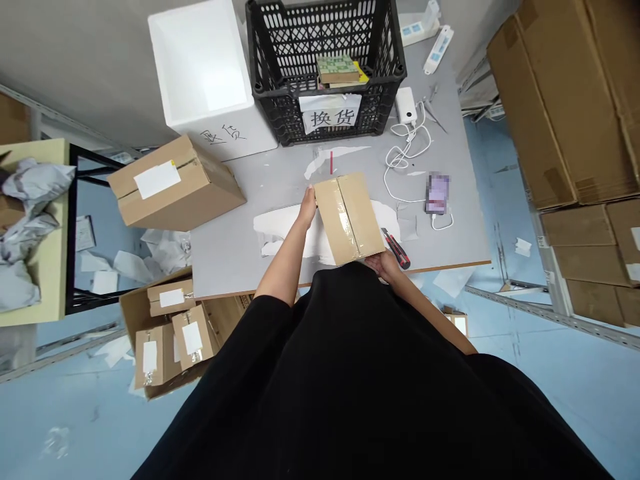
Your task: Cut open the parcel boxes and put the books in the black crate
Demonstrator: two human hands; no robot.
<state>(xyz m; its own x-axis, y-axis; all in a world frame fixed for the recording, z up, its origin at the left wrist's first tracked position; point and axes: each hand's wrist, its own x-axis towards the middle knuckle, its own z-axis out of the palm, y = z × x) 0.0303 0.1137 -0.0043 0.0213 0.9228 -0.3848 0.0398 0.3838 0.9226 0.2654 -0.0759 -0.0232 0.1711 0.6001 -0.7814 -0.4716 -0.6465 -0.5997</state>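
A taped cardboard box (355,227) is held between my two hands near the front of the grey table. My left hand (307,205) grips its far left corner, the thumb along the side. Around the near right corner, my right hand (384,264) is closed, with its fingers partly hidden under the box. Clear tape runs along the seam on the box's face. Just right of it lies a red and black utility knife (397,249). White paper (275,223) is spread on the table beneath the box.
A black plastic crate (327,107) and a white foam box (203,73) stand at the back. A larger cardboard box (175,190) sits on the left. A phone (438,193) with a white cable lies to the right. Below left, an open carton (135,313) contains several small boxes.
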